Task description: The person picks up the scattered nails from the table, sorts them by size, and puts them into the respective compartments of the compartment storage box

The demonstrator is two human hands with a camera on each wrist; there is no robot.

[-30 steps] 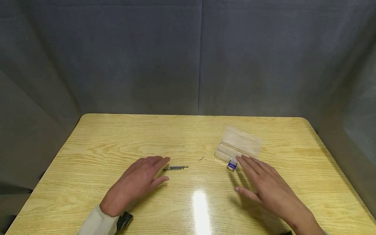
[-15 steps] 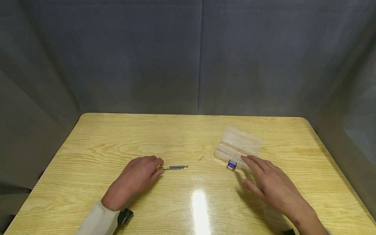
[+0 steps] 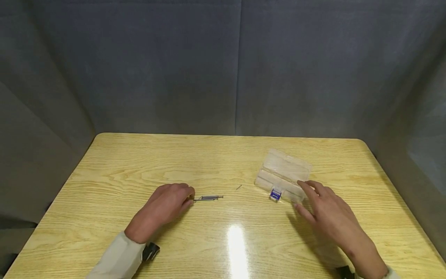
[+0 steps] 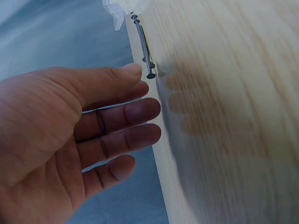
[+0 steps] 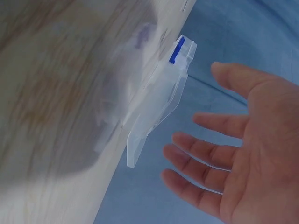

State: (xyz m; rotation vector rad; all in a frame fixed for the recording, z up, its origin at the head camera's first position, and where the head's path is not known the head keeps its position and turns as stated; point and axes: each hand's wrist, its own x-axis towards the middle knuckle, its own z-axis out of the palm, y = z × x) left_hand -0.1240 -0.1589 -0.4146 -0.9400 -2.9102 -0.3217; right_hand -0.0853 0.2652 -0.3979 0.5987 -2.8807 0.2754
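Several thin dark nails (image 3: 208, 198) lie in a bunch on the wooden table (image 3: 139, 162). My left hand (image 3: 163, 206) rests palm down just left of them, fingers loosely bent, fingertips at the nail heads (image 4: 150, 74) and holding nothing. A clear plastic box (image 3: 283, 173) with a blue latch (image 3: 275, 194) lies closed at the right. My right hand (image 3: 327, 213) hovers at its near right corner with fingers spread. In the right wrist view a gap shows between the fingers (image 5: 205, 154) and the box (image 5: 159, 102).
One tiny loose nail (image 3: 238, 187) lies between the nail bunch and the box. Grey fabric walls (image 3: 237, 69) close in the table at the back and both sides. A lamp glare (image 3: 237, 236) sits on the near tabletop.
My left hand's fingers curled in and drew back to the nail heads. My right hand slid right from the blue latch to the box's near right corner.
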